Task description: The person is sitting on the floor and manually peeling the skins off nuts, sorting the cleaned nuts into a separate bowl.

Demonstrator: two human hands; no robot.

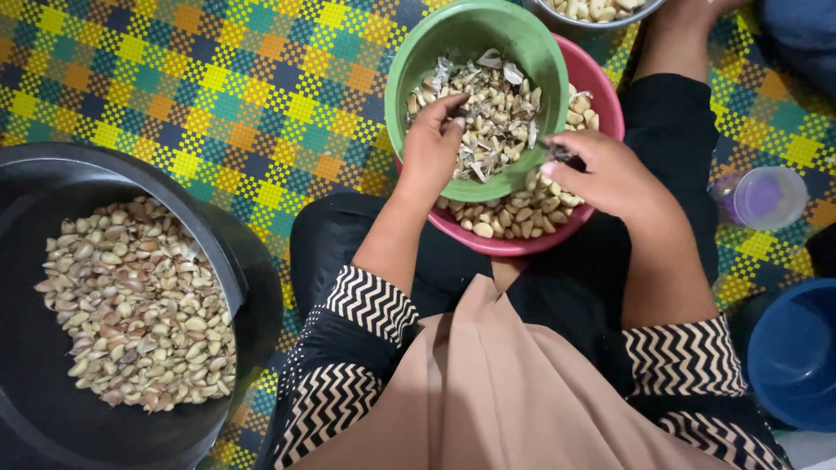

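hands at the garlic bowls, seen from above

over the lap, in the head view, a green bowl [488, 43] sits tilted inside a pink bowl [601, 96], both resting on the person's black-clad legs so they stay within easy reach. the green one holds garlic cloves mixed with papery skins [496, 117]; more cloves lie in the pink one beneath it. the left hand [429, 148] dips into the green bowl, fingers curled down among the cloves, though whether it grasps one i cannot tell. the right hand [610, 174] hovers over the rim where the two bowls meet, fingers pinched around a small dark tool [557, 154], probably a knife, its tip pointing into the bowl.

a large black tub [218, 252] stands to the left, filled with unpeeled cloves. a metal bowl [601, 19] of pale cloves peeks in at the top edge. to the right stand a clear cup with a purple inside [766, 198] and a blue basin [797, 352].

everything rests on the floor, covered by a woven mat [218, 87] in a yellow, green, orange and blue check. nothing more of the room shows.
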